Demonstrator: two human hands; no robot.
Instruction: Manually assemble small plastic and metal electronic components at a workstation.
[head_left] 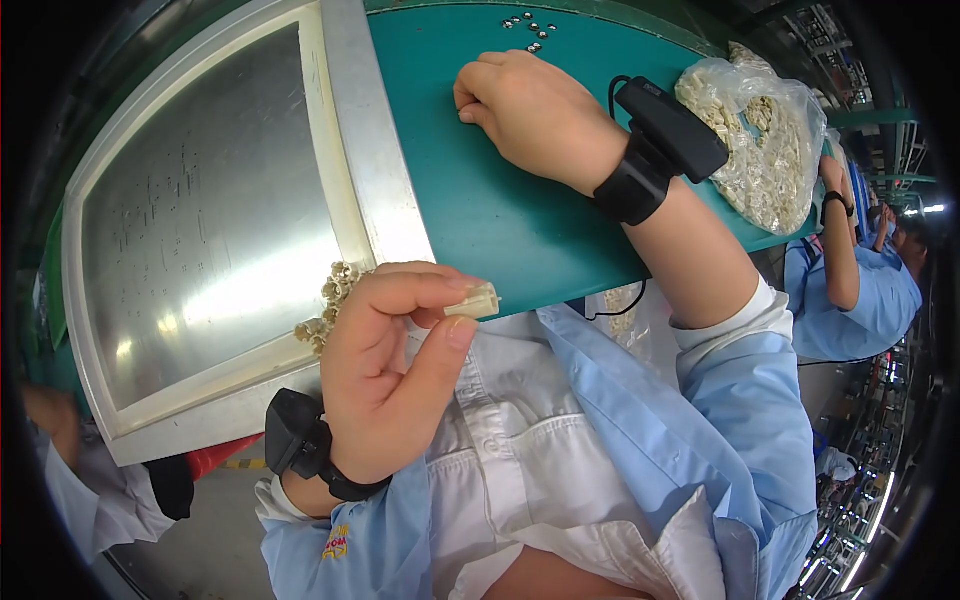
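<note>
Small cream plastic connector (472,301) pinched between left hand (385,370) thumb and forefinger; right hand (530,115) curled knuckles-down on green table (480,210).

The teal bench top (500,210) carries everything here. A framed metal plate (200,230) lies on it, just left of the left hand's fingers (400,290), with a heap of small cream parts (335,300) on its frame, touching those fingers. Small silver nuts (530,28) sit just beyond the right hand's fingers (480,85). A clear bag of cream parts (760,140) lies well to their right.
</note>
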